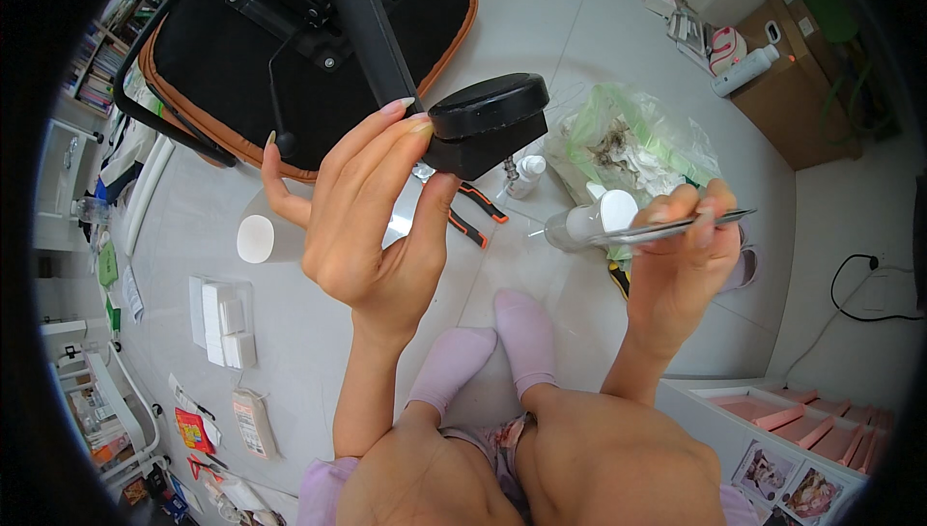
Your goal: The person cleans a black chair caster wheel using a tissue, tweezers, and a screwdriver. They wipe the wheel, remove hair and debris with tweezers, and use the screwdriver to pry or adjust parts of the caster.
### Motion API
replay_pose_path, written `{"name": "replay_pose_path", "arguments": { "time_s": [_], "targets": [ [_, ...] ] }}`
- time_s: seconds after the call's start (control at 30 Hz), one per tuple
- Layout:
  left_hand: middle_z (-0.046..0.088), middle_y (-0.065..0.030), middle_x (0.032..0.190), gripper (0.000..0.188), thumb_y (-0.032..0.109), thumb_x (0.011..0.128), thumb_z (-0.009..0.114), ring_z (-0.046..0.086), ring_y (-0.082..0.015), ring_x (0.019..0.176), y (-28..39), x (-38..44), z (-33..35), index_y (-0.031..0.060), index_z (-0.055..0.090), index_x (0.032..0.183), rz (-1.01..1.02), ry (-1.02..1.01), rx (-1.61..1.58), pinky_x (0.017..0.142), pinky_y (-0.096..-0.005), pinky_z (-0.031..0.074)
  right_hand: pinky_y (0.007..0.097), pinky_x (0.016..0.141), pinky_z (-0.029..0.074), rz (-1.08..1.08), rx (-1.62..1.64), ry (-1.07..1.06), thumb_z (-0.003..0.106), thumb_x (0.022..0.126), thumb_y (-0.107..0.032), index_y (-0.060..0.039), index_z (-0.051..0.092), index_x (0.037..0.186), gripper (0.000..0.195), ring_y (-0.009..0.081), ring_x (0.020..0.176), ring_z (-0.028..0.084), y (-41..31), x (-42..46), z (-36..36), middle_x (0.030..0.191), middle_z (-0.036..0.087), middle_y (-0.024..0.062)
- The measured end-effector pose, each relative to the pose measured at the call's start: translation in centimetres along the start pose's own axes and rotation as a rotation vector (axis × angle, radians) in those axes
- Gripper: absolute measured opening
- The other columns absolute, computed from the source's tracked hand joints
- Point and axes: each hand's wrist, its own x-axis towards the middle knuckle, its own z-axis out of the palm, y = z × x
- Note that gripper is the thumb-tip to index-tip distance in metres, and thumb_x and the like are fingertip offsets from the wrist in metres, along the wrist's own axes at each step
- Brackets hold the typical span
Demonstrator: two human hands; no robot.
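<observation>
My left hand (376,236) grips the end of a black metal chair-base leg (373,33), with its thumb below and fingers above. At that end sits a round black foot or caster (492,109). The chair lies tipped over, and the dark underside of its seat (217,55), edged in brown, faces me. My right hand (681,272) pinches slim metal tweezers (637,234) that point left, apart from the chair leg. Behind my left hand, black-and-orange plier handles (474,218) rest on the floor, partly hidden. A clear container with a white top (615,211) stands beside the tweezers.
An open plastic bag of waste (630,145) sits beyond my right hand, near a small white bottle (529,174). At left are a white cylinder (256,239) and stacked white pads (224,323). A cardboard box (789,106) and pink-divided drawer (797,417) stand at right.
</observation>
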Motion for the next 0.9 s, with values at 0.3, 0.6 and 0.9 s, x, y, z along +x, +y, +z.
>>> {"name": "replay_pose_path", "arguments": {
  "time_s": [0.3,0.6,0.9],
  "targets": [
    [0.073,-0.0028,0.092,0.032,-0.001,0.060,0.079,0.068,-0.0211,0.098,0.0,0.0,0.0,0.0046,0.073,0.091,0.001,0.004,0.005,0.112,-0.0490,0.012,0.0320,0.060,0.051,-0.085,0.068,0.110,0.056,0.097,-0.017,-0.0055,0.045,0.103,0.017,0.0197,0.068,0.060,-0.9,0.1,-0.7,0.085,0.062,0.0158],
    [0.073,-0.0027,0.091,0.030,-0.001,0.061,0.079,0.068,-0.0207,0.098,0.2,0.1,0.1,0.0042,0.072,0.090,-0.011,0.003,0.000,0.112,-0.0490,0.012,0.0376,0.068,0.055,-0.156,-0.041,0.075,0.057,0.096,-0.012,-0.0030,0.046,0.105,0.016,0.0261,0.072,0.066,2.7,0.8,1.5,0.092,0.066,0.0253],
    [0.073,-0.0029,0.092,0.030,-0.001,0.061,0.079,0.068,-0.0205,0.098,0.1,0.0,0.0,0.0041,0.073,0.090,-0.010,0.005,-0.004,0.112,-0.0492,0.012,0.0365,0.070,0.055,-0.124,-0.049,0.123,0.059,0.094,-0.011,-0.0023,0.046,0.103,0.018,0.0246,0.073,0.066,2.8,1.0,2.1,0.092,0.067,0.0242]
  ]
}}
